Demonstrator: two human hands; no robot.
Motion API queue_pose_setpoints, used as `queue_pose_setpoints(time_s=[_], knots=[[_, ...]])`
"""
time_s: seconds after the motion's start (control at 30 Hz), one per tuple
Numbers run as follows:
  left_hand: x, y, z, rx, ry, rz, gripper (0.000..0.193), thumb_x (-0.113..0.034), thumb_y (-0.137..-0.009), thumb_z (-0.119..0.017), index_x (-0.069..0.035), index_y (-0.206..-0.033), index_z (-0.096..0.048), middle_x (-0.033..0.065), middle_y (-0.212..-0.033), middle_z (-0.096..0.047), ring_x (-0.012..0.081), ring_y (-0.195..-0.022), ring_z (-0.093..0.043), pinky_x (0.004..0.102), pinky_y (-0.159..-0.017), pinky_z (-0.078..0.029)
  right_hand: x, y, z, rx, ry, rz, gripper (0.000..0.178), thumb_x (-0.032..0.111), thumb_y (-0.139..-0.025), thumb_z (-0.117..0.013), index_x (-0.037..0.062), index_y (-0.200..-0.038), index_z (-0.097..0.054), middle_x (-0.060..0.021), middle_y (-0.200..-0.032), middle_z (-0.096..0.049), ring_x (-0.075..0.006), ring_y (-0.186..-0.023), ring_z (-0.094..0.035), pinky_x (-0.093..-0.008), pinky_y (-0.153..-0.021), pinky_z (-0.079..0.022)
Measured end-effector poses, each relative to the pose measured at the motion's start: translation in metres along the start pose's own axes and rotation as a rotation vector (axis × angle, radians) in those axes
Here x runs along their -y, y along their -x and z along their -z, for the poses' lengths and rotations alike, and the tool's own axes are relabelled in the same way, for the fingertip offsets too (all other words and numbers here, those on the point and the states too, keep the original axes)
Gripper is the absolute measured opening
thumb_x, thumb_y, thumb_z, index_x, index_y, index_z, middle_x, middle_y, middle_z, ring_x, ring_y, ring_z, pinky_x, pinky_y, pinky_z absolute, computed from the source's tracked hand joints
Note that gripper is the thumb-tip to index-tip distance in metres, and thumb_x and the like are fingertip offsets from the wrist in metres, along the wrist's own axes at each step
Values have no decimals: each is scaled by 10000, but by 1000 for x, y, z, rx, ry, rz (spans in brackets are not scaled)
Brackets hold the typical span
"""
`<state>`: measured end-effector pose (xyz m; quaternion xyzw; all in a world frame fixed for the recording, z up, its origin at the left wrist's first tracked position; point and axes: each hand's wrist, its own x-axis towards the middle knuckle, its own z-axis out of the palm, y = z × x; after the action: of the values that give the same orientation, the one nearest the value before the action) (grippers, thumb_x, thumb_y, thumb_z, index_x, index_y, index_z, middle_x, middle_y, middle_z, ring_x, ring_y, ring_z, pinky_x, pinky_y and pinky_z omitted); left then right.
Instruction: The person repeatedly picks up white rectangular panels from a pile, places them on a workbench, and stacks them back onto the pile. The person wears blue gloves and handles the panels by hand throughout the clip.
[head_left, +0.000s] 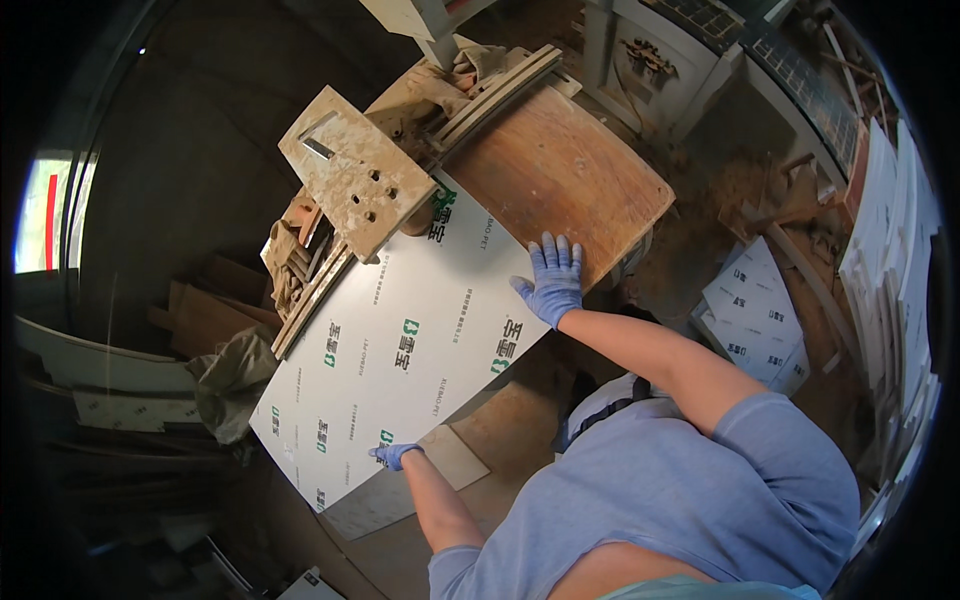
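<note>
Lying on dim workshop's [200,110] table [570,170]: panel [430,300]

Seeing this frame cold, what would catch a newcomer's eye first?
Probably the large white panel with green and black print, slanting across the middle of the view. Next come the blue-gloved hands: the right hand spread at the panel's right corner, the left hand at its near edge. A dusty wooden plate with dark holes overhangs the panel's upper left side.
</note>
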<state>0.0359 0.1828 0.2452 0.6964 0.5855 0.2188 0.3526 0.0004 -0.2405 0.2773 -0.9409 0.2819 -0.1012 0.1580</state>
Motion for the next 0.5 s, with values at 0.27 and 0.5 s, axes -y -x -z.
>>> queue_pose_setpoints(time_s=[0.27, 0.5], knots=[[3, -3, -3, 9, 40, 23, 532, -496, -826, -649, 24, -936, -665, 173, -967, -666, 285, -808, -622, 407, -703, -523, -1, -1, 0, 9, 18, -8, 751, 570, -842, -501, 60, -1383, -399, -195, -1489, -273, -396, -1384, -191, -583, -1127, -22], [16, -30, -7, 5, 212, 161, 556, -509, -830, -631, 31, -958, -659, 192, -995, -657, 294, -812, -628, 413, -709, -533, 3, 1, 0, 24, 32, -5, 752, 574, -847, -489, 65, -1392, -393, -190, -1495, -268, -393, -1388, -187, -582, -1128, -21]])
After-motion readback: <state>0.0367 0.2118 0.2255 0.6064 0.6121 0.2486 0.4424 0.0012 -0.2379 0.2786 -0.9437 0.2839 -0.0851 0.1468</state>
